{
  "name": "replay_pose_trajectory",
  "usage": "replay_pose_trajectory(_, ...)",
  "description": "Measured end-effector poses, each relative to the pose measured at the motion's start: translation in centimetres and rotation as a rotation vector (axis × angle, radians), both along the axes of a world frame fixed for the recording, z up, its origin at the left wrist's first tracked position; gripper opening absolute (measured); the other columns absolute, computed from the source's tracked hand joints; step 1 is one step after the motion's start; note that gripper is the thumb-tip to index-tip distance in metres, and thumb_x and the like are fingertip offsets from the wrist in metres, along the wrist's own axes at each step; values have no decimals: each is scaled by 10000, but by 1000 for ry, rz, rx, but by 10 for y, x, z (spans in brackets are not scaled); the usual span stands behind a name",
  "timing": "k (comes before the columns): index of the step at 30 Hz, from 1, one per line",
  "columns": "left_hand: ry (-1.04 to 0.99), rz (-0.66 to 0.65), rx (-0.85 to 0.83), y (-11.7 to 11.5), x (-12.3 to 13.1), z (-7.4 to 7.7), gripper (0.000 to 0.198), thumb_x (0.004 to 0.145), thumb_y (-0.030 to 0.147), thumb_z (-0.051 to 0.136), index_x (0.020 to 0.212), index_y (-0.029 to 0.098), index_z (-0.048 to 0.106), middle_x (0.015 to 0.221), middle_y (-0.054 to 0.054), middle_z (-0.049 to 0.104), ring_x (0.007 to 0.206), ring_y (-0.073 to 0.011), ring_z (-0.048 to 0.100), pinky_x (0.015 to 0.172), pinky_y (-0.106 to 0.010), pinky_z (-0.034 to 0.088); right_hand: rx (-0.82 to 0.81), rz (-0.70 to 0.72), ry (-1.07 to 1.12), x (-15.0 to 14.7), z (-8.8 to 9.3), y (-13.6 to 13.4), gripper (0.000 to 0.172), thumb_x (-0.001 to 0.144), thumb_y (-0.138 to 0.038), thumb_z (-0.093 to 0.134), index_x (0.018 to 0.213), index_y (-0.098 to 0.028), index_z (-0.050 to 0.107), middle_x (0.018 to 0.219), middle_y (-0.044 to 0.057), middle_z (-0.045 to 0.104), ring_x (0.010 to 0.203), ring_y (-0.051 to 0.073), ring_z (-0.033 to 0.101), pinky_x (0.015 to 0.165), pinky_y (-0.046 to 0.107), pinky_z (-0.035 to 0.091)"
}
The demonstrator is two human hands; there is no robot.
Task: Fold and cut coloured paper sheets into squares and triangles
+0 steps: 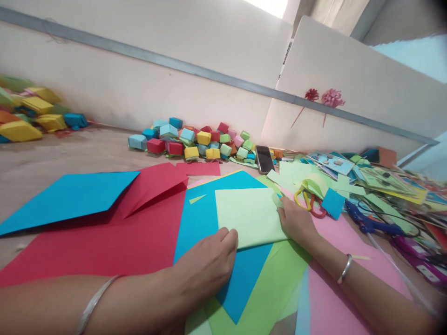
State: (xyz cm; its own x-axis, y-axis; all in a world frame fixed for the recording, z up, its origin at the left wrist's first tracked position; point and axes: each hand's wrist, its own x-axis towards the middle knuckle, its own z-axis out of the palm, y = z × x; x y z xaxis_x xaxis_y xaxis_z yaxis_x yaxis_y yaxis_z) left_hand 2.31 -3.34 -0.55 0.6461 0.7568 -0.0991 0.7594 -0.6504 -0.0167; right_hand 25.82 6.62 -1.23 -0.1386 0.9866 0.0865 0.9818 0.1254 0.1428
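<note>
A pale green folded paper sheet (pixel 249 215) lies on a blue sheet (pixel 202 218) in front of me. My left hand (pixel 209 263) rests at the paper's near left corner, fingers curled and pressing its edge. My right hand (pixel 295 218) presses the paper's right edge, fingers bent down onto it. Both wrists wear a metal bangle.
Red sheets (pixel 104 237), a blue sheet (pixel 70 197), green and pink sheets (pixel 335 284) cover the table. A heap of small coloured paper boxes (pixel 195 139) lies at the back, more at far left (pixel 31 114). Phone (pixel 264 159), scissors (pixel 309 202), blue glue gun (pixel 366 223), paper clutter right.
</note>
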Motion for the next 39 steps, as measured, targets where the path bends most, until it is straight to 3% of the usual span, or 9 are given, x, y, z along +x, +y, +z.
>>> replay_pose_trajectory(6, 2, -7, -63, 1, 1, 2, 336, 877, -36, 360, 1019, 84, 639, 1067, -174, 613, 872, -254, 563, 682, -355, 523, -18, -8, -14, -2, 1, 1, 168, 1004, -227, 406, 1089, -157, 533, 1079, 99, 682, 923, 238, 660, 631, 300, 342)
replay_pose_trajectory(16, 66, 25, -127, 1, 6, 15, 338, 899, -19, 369, 1089, 75, 632, 1101, -176, 616, 873, -250, 565, 703, -362, 527, -21, -12, -53, -3, 0, 0, 204, 1007, -222, 379, 1124, -156, 532, 1119, 115, 683, 940, 252, 672, 638, 309, 363)
replay_pose_trajectory(24, -59, -2, -61, 2, -1, -1, 327, 917, 17, 321, 1000, 71, 632, 1024, -173, 604, 785, -231, 525, 636, -357, 520, -29, -22, -57, -5, 1, -1, 183, 1012, -236, 379, 1097, -164, 524, 1073, 96, 687, 922, 248, 677, 616, 310, 351)
replay_pose_trajectory(30, 28, -87, -30, 2, 1, 2, 323, 867, -23, 372, 937, 64, 675, 1011, -199, 619, 852, -265, 548, 642, -365, 518, -32, -24, -48, -6, 3, -2, 178, 1011, -224, 375, 1091, -162, 522, 1065, 106, 689, 913, 241, 676, 623, 301, 350)
replay_pose_trajectory(35, -46, -73, -39, 2, 2, -1, 258, 874, 7, 444, 945, 77, 681, 1041, -183, 618, 853, -248, 553, 675, -345, 522, -17, -18, -66, -5, 2, -2, 181, 1006, -224, 370, 1082, -168, 525, 1066, 115, 685, 897, 247, 673, 616, 308, 363)
replay_pose_trajectory(39, -34, -5, -120, 1, 3, 0, 304, 892, 5, 397, 977, 81, 678, 1103, -186, 618, 862, -244, 571, 700, -354, 540, -18, -17, -77, -5, 2, -2, 195, 1011, -235, 358, 1089, -170, 525, 1040, 109, 684, 896, 243, 673, 609, 296, 356)
